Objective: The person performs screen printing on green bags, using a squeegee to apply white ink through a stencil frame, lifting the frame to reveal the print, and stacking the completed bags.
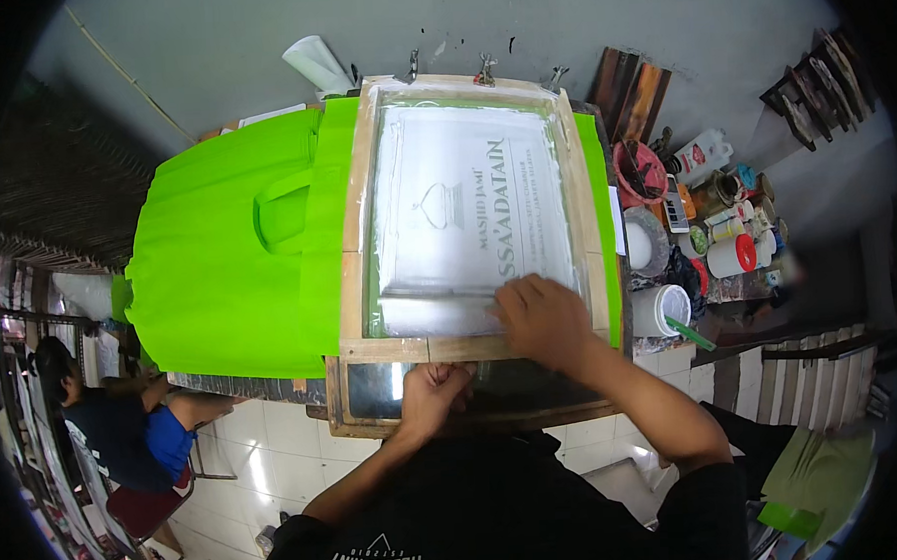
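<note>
A wooden screen-printing frame [354, 224] lies over a bright green fabric bag, its mesh smeared with white ink around dark lettering and a dome-shaped motif. My right hand [542, 319] is closed low over the near right part of the mesh; what its fingers grip is hidden beneath them. Beside it, a pale band of ink [430, 311] crosses the near end of the screen. My left hand [436, 393] is closed at the frame's near rail, with its curled fingers against the wood. Metal clamps [484, 70] stand along the far rail.
A stack of green bags [227, 240] spreads to the left. On the right stand a white tub [660, 311] with a green stick, a red basin [641, 171] and several ink containers. Wooden boards [632, 92] lean against the wall. A seated person [125, 424] is at far left.
</note>
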